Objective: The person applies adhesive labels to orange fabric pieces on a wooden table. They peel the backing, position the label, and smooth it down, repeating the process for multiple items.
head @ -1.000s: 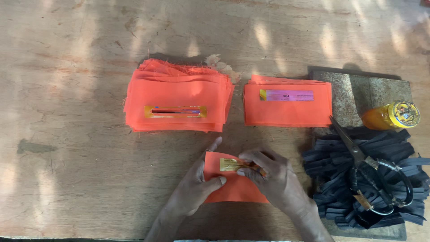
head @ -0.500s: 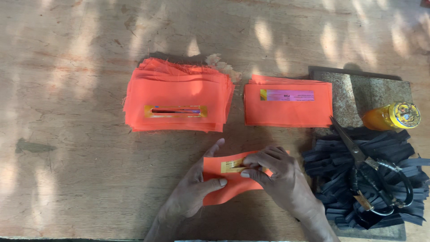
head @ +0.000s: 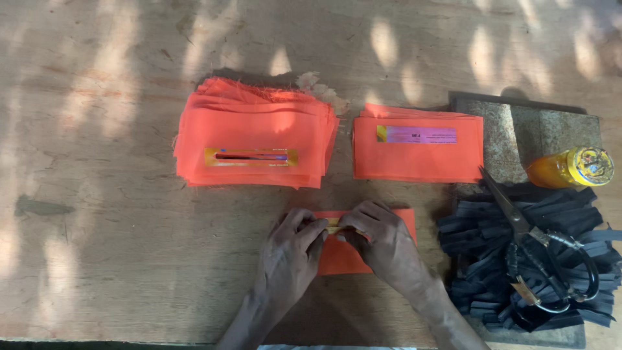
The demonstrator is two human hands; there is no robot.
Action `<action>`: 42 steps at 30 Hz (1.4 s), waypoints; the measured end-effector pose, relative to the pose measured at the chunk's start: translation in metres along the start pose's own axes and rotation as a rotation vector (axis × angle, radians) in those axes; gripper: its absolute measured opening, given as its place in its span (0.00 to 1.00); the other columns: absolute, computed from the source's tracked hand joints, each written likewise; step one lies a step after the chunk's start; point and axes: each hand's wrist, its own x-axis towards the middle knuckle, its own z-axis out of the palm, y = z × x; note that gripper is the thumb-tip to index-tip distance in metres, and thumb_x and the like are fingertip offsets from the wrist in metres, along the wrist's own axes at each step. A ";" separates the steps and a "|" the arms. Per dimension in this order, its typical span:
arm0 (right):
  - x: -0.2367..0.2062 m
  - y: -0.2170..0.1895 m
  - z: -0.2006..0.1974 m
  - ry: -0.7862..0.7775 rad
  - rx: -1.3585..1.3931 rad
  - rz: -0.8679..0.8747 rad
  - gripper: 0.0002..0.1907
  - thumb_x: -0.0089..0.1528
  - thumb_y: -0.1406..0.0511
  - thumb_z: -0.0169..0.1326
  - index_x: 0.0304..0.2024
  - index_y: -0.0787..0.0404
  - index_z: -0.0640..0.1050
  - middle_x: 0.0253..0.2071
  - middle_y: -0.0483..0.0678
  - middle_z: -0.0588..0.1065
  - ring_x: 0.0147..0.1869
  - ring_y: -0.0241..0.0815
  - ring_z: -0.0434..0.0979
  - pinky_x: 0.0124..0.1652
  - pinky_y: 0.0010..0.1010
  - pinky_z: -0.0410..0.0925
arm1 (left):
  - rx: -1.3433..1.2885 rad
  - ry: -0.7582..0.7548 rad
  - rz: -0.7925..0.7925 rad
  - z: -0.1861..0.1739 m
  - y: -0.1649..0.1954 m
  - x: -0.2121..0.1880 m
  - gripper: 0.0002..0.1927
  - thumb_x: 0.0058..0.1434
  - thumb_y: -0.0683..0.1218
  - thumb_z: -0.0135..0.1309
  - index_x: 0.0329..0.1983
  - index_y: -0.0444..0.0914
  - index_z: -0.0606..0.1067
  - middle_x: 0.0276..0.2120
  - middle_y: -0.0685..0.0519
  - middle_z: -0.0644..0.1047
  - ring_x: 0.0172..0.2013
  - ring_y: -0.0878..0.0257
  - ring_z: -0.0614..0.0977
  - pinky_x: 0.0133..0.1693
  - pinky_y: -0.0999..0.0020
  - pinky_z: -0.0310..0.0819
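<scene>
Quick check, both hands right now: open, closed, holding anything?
Left hand: fingers curled, pressing on the orange fabric piece near its yellow strip.
Right hand: fingers curled, pinching the same piece at the strip.

On the left orange fabric stack (head: 253,139), a long yellow label (head: 251,157) with a dark slit along its middle lies near the front edge. The right orange stack (head: 418,152) carries a pink-purple strip label (head: 416,134) with a yellow left end, near its far edge. At far right, a small orange bottle (head: 570,167) lies on its side, showing a round yellow patterned label (head: 595,164).
</scene>
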 end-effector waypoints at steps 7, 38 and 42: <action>-0.008 0.005 -0.003 -0.034 -0.093 -0.101 0.11 0.53 0.73 0.63 0.39 0.63 0.79 0.35 0.49 0.75 0.40 0.49 0.74 0.40 0.38 0.71 | -0.041 -0.006 0.000 -0.004 -0.001 0.000 0.09 0.53 0.38 0.64 0.38 0.38 0.82 0.37 0.51 0.76 0.40 0.54 0.80 0.42 0.59 0.76; -0.030 0.032 0.002 -0.109 -0.334 -0.407 0.26 0.49 0.74 0.60 0.51 0.66 0.80 0.43 0.47 0.74 0.50 0.47 0.75 0.49 0.38 0.72 | 0.057 -0.171 0.130 -0.013 -0.017 -0.008 0.09 0.58 0.43 0.61 0.42 0.38 0.83 0.47 0.50 0.77 0.47 0.53 0.79 0.48 0.58 0.77; -0.030 0.032 0.003 -0.109 -0.341 -0.410 0.26 0.48 0.74 0.60 0.52 0.66 0.80 0.44 0.47 0.74 0.50 0.47 0.74 0.49 0.38 0.72 | 0.059 -0.181 0.121 -0.014 -0.017 -0.008 0.08 0.60 0.43 0.60 0.42 0.38 0.83 0.46 0.51 0.77 0.47 0.53 0.78 0.49 0.57 0.77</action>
